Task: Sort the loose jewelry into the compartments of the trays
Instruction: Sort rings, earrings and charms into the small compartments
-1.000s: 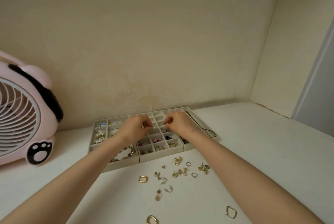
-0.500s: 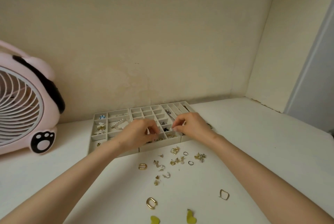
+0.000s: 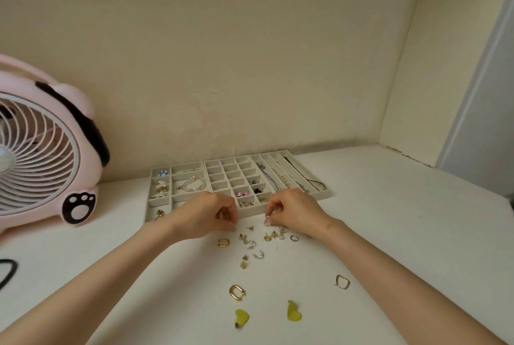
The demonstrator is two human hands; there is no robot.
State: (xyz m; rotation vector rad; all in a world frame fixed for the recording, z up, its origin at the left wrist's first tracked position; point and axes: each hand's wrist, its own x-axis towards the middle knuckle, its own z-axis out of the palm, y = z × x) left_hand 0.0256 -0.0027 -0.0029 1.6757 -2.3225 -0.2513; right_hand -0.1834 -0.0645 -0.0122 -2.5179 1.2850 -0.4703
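- The left hand [image 3: 207, 214] is curled at the near edge of the trays, thumb and forefinger pressed together at the tips; whether something tiny sits between them cannot be told.
- The right hand [image 3: 292, 211] is curled too, fingertips [image 3: 268, 221] pinching a small pale piece just above the worktop [image 3: 403, 233].
- At 6 o'clock from both hands the loose jewelry [image 3: 250, 244] is scattered: a gold oval hoop [image 3: 222, 242], small studs and hooks, a silver ring [image 3: 294, 238].
- Further toward 6 o'clock lie a larger gold hoop [image 3: 236, 292], two yellow-green heart earrings [image 3: 293, 312] and, at 4 o'clock, a thin squared hoop [image 3: 342, 281].
- At 12 o'clock from the hands stand the trays [image 3: 228, 172], side by side: pearls and charms in the left one, small earrings in the grid, chains in the long slots on the right.
- At 9 o'clock, well apart, a pink fan [image 3: 41, 150] stands on the worktop.
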